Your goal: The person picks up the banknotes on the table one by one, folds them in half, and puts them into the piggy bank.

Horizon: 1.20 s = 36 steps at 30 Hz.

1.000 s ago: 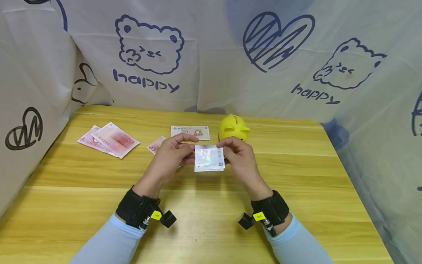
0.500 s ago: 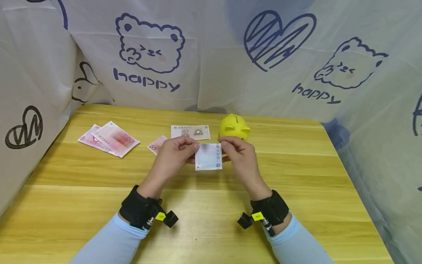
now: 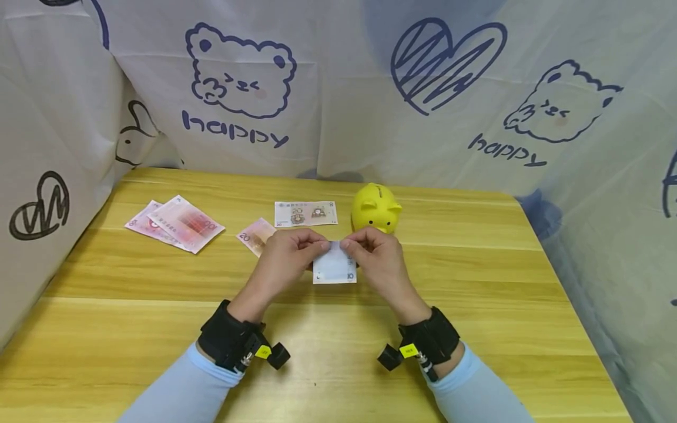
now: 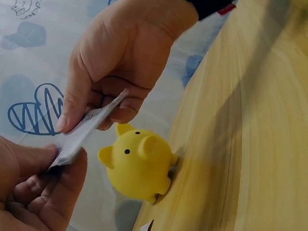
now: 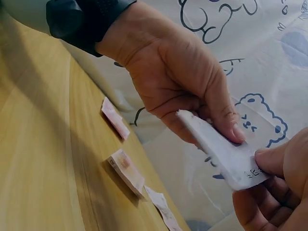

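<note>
both hands (image 3: 285,258) (image 3: 378,258) — fingers pinching folded, square paper banknote (image 3: 334,270), glossy yellow piggy bank (image 3: 375,208) behind

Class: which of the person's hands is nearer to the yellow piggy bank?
Right. The right hand is just in front of the piggy bank; the left hand is farther left. Both pinch the folded banknote.

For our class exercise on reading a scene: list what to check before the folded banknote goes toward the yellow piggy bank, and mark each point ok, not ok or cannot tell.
1. Folded banknote pinched by left hand and right hand: ok.
2. Banknote above the table, not on it: ok.
3. Piggy bank upright, slot on top: ok.
4. Path to the piggy bank free: ok.
5. Fold narrow enough for the slot: cannot tell.
</note>
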Each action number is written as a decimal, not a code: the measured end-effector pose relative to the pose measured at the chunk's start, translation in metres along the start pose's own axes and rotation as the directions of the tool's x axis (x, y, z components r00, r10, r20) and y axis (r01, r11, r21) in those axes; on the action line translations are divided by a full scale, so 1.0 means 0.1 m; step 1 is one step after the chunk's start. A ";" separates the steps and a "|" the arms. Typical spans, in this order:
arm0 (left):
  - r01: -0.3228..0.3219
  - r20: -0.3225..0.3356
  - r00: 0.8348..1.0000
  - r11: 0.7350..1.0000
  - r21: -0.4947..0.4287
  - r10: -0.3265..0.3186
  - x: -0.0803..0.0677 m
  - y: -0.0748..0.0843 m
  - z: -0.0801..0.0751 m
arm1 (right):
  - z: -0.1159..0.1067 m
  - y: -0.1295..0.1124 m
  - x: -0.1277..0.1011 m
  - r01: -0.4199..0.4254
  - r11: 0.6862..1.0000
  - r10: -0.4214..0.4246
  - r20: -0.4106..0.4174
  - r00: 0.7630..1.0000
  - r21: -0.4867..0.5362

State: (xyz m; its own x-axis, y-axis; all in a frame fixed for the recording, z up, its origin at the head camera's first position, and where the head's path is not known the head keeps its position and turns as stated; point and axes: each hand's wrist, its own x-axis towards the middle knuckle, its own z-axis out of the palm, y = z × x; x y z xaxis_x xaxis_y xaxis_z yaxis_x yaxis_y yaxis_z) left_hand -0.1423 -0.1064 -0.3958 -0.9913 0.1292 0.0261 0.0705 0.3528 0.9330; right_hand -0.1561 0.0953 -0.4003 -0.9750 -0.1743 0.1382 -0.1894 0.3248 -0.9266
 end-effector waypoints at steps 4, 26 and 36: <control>0.001 -0.053 0.999 1.000 0.020 0.000 0.00 0.01 0.01 | 0.00 -0.01 0.00 -0.045 0.999 0.044 0.011 0.999 0.026; 0.132 -0.043 0.987 0.944 -0.302 -0.152 0.06 0.00 -0.07 | 0.01 -0.02 0.00 -0.158 0.966 0.133 0.131 0.982 0.203; 0.202 0.060 0.979 0.926 -0.318 -0.193 0.05 0.04 -0.09 | -0.01 0.00 0.04 -0.158 0.948 0.149 0.054 0.987 0.275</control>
State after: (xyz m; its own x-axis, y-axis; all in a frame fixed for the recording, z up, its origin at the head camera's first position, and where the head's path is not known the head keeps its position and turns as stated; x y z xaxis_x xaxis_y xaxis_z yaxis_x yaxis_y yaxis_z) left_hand -0.1481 -0.1124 -0.3888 -0.9778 0.1139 -0.1760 -0.1703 0.0584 0.9837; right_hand -0.1597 0.0951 -0.3995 -0.9846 -0.1734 -0.0207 0.0069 0.0802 -0.9968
